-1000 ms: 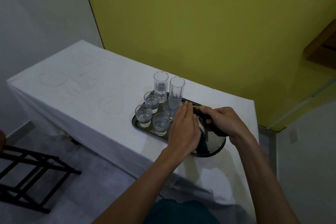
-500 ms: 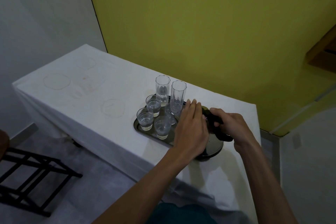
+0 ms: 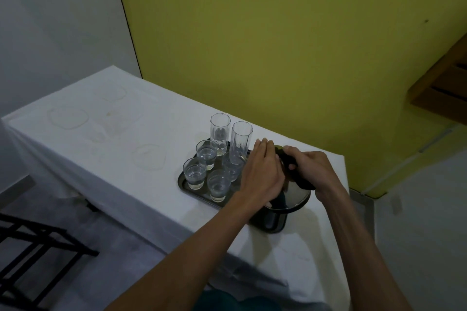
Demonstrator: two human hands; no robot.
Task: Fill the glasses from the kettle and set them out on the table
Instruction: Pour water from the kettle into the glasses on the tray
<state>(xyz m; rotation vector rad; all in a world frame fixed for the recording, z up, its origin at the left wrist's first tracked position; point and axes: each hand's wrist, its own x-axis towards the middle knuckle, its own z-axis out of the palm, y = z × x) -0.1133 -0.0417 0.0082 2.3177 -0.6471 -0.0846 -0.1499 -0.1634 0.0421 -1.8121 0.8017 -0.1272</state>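
Observation:
A dark kettle (image 3: 274, 218) with a shiny lid (image 3: 299, 195) stands at the right end of a dark tray (image 3: 184, 184) on the white-clothed table (image 3: 121, 159). My right hand (image 3: 314, 169) grips the kettle's black handle. My left hand (image 3: 262, 175) lies over the kettle's left side and lid, fingers together. Two tall, seemingly empty glasses (image 3: 220, 131) (image 3: 241, 141) stand at the tray's back. In front of them are several short glasses (image 3: 194, 177) holding some clear liquid.
The table runs along a yellow wall (image 3: 278, 45); its left half carries only faint ring stains (image 3: 68, 117). A black metal frame (image 3: 30, 255) stands on the floor at lower left. A wooden shelf (image 3: 444, 88) juts out at right.
Both hands have stayed on the kettle and shifted slightly right. My view has tilted up, so the table sits lower in frame, and more of the kettle body shows.

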